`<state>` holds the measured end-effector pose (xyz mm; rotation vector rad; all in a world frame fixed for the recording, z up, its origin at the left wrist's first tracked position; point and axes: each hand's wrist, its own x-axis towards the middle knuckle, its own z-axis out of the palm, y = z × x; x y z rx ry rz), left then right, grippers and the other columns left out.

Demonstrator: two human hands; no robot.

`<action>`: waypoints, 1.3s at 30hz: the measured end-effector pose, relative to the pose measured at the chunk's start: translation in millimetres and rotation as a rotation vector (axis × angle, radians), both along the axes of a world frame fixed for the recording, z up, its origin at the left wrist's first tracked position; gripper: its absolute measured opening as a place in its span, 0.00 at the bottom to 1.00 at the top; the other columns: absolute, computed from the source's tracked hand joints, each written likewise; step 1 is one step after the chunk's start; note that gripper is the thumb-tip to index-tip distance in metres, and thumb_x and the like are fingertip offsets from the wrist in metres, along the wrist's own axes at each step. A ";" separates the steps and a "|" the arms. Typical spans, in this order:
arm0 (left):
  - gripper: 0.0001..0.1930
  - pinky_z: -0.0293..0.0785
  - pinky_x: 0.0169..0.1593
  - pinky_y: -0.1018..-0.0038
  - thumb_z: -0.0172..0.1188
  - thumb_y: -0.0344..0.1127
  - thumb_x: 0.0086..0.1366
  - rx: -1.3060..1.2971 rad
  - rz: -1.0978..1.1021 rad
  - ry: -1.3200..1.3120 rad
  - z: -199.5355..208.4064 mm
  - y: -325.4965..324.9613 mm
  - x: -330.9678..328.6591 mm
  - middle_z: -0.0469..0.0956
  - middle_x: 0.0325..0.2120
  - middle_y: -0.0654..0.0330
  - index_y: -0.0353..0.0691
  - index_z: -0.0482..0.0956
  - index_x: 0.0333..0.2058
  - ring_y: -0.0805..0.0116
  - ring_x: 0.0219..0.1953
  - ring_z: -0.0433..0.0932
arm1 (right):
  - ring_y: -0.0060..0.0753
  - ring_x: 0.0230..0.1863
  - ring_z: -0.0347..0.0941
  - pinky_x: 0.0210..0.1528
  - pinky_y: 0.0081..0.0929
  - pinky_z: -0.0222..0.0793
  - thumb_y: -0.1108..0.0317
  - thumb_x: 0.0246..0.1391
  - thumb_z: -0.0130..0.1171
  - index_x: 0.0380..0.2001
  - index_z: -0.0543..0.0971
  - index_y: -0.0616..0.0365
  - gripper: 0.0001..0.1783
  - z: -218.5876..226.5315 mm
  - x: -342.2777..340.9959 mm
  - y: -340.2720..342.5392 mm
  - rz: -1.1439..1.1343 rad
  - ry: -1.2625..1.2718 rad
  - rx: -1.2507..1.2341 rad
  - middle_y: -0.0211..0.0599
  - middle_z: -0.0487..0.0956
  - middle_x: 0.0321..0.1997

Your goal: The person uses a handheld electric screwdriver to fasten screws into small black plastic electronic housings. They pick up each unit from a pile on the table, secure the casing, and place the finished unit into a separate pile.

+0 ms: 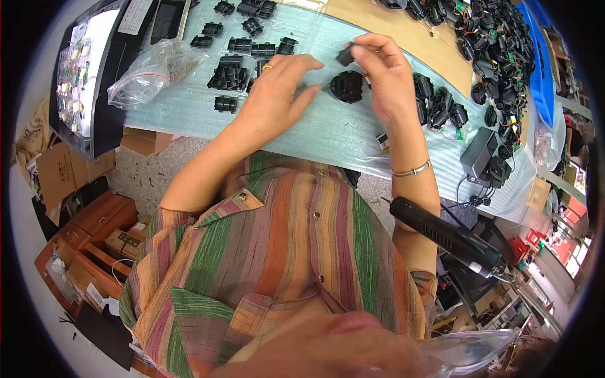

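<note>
My right hand (387, 72) pinches a small black plastic part (345, 55) between thumb and fingers, raised over the table. Just below it lies a rounded black plastic housing (347, 87), with a bit of orange at its right side. My left hand (277, 88) has its thumb and fingers apart and nothing between them. It hovers over the right edge of a group of black plastic pieces (228, 74), partly covering them. More short black tubular parts (240, 45) lie beyond that hand.
A clear plastic bag (154, 72) of small parts lies at the left, beside a black tray (104, 82). Several black assemblies (441, 107) with wires sit right of my right hand; a larger heap (498, 57) lies farther back. An electric screwdriver (444, 238) hangs near my right forearm.
</note>
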<state>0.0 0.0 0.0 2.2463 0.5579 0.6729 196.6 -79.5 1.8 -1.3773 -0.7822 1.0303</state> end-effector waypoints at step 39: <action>0.29 0.74 0.51 0.74 0.63 0.19 0.54 -0.908 -0.223 -0.125 23.2 -2.0 12.5 0.69 0.55 0.59 0.34 0.67 0.56 0.71 0.52 0.72 | 0.33 0.45 0.73 0.47 0.27 0.70 0.79 0.40 0.68 0.38 0.80 0.58 0.17 27.9 -29.1 -47.5 -0.033 -0.817 0.261 0.37 0.79 0.45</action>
